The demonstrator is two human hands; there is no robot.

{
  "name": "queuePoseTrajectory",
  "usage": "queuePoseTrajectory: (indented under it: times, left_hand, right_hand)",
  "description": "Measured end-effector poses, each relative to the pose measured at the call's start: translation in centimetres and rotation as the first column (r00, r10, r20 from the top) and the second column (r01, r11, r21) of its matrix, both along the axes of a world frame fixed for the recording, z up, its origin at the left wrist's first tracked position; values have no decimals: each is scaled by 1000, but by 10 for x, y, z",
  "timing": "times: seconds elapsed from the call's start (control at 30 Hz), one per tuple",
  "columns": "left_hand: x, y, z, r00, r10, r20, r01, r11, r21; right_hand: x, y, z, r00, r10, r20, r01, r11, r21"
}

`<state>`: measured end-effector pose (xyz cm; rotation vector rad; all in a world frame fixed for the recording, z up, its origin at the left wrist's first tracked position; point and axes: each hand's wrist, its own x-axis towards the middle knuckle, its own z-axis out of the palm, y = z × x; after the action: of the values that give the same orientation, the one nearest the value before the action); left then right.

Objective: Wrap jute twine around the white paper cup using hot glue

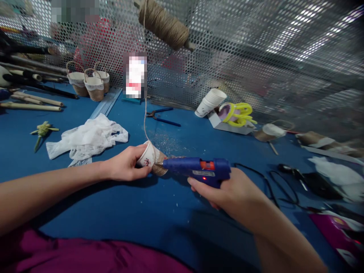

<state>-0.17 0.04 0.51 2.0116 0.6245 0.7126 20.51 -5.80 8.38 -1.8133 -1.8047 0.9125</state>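
My left hand (129, 163) is closed around a white paper cup (148, 156) tipped on its side, its base toward the right. Brown twine covers the part of the cup near the base. In my right hand (224, 189) is a blue glue gun (196, 168) with a small red light lit. Its nozzle points left and meets the twine-wrapped part; whether it touches I cannot tell. A strand of twine (145, 117) runs from the cup up to a large twine spool (163, 24) on the mesh panel.
Pliers (163, 116) lie behind the cup. White lace (88, 138) lies to the left, with several twine-covered baskets (94, 89) behind it. Stacked paper cups (211, 102) lean by a box with yellow handles (241, 113). A black cord (267, 185) loops at right.
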Motion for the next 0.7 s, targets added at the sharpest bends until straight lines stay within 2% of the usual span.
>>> queuePoseTrajectory:
  times: [0.1, 0.27, 0.4, 0.6, 0.7]
  left_hand:
    - [0, 0, -2, 1000, 8, -2, -8, 1000, -7]
    - [-1, 0, -3, 1000, 4, -7, -4, 1000, 15]
    - [-1, 0, -1, 999, 18, -37, -15, 998, 61]
    - [-1, -2, 2, 1000, 9, -22, -7, 995, 96]
    - [-1, -2, 4, 1000, 16, 6, -16, 988, 156]
  right_hand:
    - [4, 2, -2, 997, -51, 56, 57, 993, -101]
    - [14, 7, -8, 997, -43, 72, 47, 997, -60]
    - [15, 11, -9, 996, -50, 76, 56, 995, -77]
    - [13, 16, -9, 1000, -16, 1, 16, 996, -89]
    - [17, 23, -13, 993, -34, -116, 27, 998, -63]
